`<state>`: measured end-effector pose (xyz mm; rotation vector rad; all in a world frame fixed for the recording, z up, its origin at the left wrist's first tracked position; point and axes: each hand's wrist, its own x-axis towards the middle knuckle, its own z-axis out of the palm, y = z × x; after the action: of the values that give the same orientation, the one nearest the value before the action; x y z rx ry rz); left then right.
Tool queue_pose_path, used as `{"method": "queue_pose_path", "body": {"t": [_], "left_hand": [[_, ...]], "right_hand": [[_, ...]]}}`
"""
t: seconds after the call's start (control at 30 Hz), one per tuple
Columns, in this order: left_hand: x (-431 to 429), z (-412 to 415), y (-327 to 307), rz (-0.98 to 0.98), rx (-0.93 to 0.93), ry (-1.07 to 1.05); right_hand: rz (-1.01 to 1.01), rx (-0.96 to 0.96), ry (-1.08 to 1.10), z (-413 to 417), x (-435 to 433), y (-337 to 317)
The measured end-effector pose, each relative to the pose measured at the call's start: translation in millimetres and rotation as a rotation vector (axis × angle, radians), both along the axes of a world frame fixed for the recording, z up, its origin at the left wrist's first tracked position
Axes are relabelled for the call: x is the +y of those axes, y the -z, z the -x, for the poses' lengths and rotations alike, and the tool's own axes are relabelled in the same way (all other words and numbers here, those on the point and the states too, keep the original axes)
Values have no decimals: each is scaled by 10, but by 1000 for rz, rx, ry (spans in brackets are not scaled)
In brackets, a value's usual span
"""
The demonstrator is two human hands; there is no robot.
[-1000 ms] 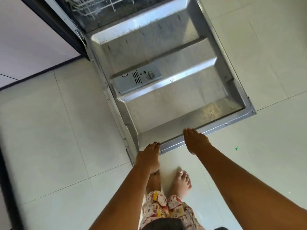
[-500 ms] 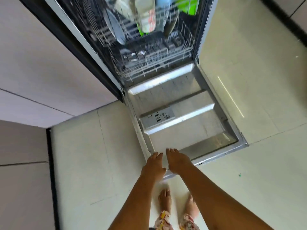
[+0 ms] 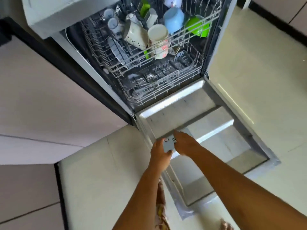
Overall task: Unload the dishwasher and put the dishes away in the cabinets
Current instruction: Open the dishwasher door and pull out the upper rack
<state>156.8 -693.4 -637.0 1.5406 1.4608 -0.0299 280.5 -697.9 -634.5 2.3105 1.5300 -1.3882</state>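
Observation:
The dishwasher stands open with its steel door (image 3: 221,146) folded down flat. Its upper rack (image 3: 166,52) holds a blue bowl (image 3: 173,19), a green cup (image 3: 197,27), a white floral mug (image 3: 157,41), a white patterned cup (image 3: 136,35) and small blue-and-white cups (image 3: 113,22). A plate (image 3: 118,50) stands at the left, and the lower rack (image 3: 159,83) shows a cutlery basket. My left hand (image 3: 160,153) and my right hand (image 3: 184,143) reach side by side over the door, above the detergent dispenser (image 3: 169,144). Both hands are empty with fingers extended.
Pale cabinet fronts (image 3: 41,97) run along the left, with a dark plinth beneath them. Light floor tiles (image 3: 103,180) surround the lowered door, which juts out into the floor. Patterned clothing (image 3: 160,211) shows below my arms.
Both hands have moved forward from the door's front edge to over its middle. The view has tilted up, bringing both loaded racks into sight.

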Motion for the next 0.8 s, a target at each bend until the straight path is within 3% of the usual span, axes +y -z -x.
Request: {"method": "queue_pose_path", "body": {"t": [0.1,0.23,0.43,0.57,0.8], "left_hand": [[480,192,-3,58,-63,-71],[1298,292,-297,141,-267,-327],[2235,20,-864,160,-562,-575],[2458,-109,-1098,287,-681,-696],[2705,-233,-1143,378,-583,-870]], "right_hand": [[-38,60,105,85,467,-2],[-302,209,437,147,1370,-365],[-701,771,1171,43,2385,-898],[-623,808,1389,-40,2580,-920],[-550,895,1443,-230,2786,-904]]}}
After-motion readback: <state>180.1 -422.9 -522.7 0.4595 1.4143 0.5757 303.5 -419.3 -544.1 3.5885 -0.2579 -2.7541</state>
